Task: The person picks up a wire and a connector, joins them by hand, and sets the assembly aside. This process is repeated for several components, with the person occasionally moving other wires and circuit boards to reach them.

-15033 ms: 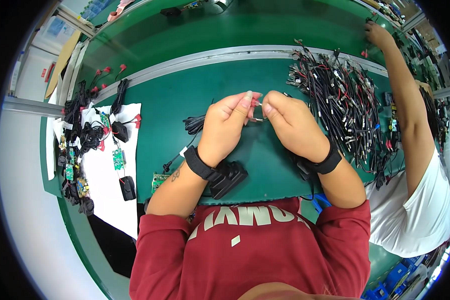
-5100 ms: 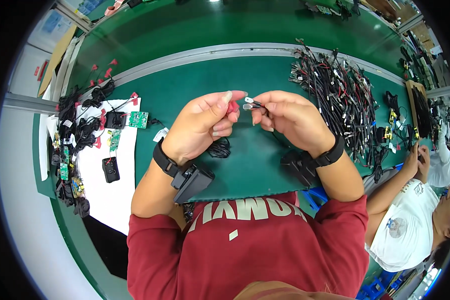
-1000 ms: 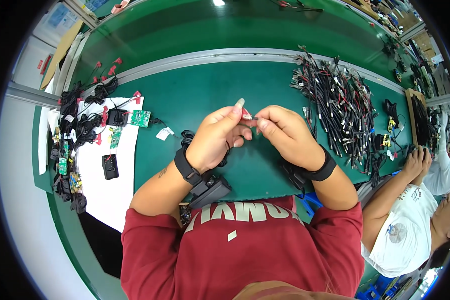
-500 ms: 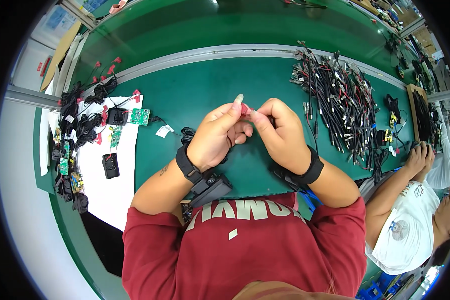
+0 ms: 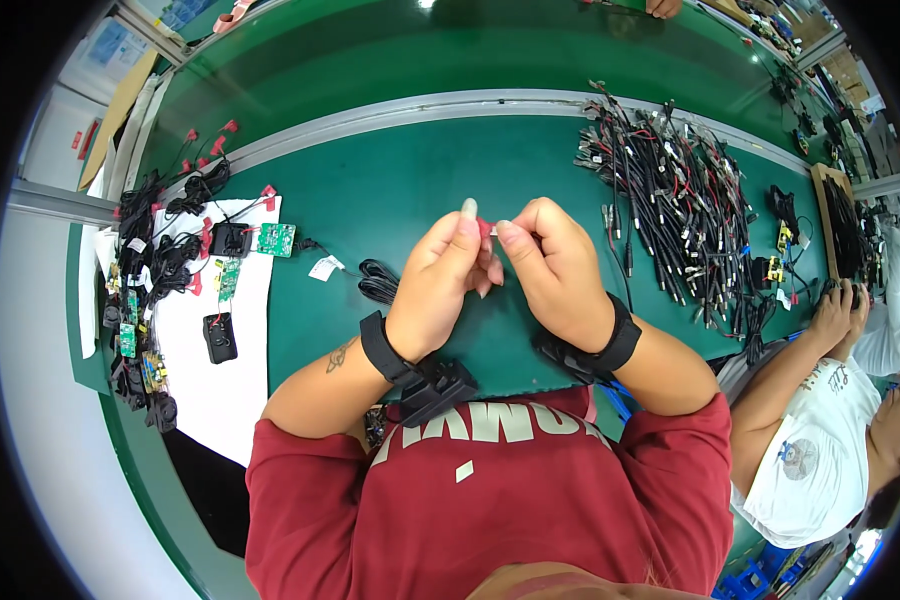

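Above the green bench, my two hands meet fingertip to fingertip. My left hand (image 5: 438,278) pinches a small red connector (image 5: 485,228) between thumb and forefinger, its other fingers curled below. Directly beside it, my right hand (image 5: 558,268) is closed on a small pale tip (image 5: 495,231) that touches or nearly touches the red piece; its exact kind is mostly hidden by my thumb. Left of my left hand lies a coiled black cable (image 5: 378,282) with a white tag (image 5: 324,268), leading toward a green circuit board (image 5: 276,240).
Black cables with metal tips (image 5: 670,210) form a large pile at right. White paper (image 5: 185,385) at left bears boards, coiled cords and a black adapter housing (image 5: 220,338). A metal rail (image 5: 410,104) borders the far bench edge. A co-worker's hands (image 5: 838,315) are at the right.
My left hand has turned slightly and uncovered more of the coiled black cable. The red piece has shifted a little left. Another person's hand has appeared at the far top.
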The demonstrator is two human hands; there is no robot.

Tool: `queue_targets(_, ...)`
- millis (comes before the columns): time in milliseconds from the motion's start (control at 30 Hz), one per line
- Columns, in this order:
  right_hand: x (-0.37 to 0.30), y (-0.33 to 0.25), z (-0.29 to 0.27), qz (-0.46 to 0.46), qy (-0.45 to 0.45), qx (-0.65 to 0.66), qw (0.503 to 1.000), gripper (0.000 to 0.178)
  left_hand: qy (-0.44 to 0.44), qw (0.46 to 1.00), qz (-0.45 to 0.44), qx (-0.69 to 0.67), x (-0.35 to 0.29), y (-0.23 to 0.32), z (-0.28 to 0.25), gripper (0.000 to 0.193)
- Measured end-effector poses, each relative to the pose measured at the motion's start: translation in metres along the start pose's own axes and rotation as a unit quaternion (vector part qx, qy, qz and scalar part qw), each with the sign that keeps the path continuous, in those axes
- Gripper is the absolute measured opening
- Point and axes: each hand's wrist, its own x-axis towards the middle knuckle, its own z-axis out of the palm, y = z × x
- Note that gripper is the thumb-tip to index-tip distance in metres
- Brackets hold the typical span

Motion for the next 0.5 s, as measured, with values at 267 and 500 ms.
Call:
queue_targets(267,-0.001,-0.003,0.004,0.021,0.0,0.037,0.999,0.015,0.024,0.996,-0.021,-0.082,-0.002,-0.002,0.006,0.031)
queue_targets(500,-0.004,0.005,0.008,-0.034,0.007,-0.095,0.995,0.015,0.051,0.997,0.028,-0.049,-0.005,-0.008,0.012,0.031)
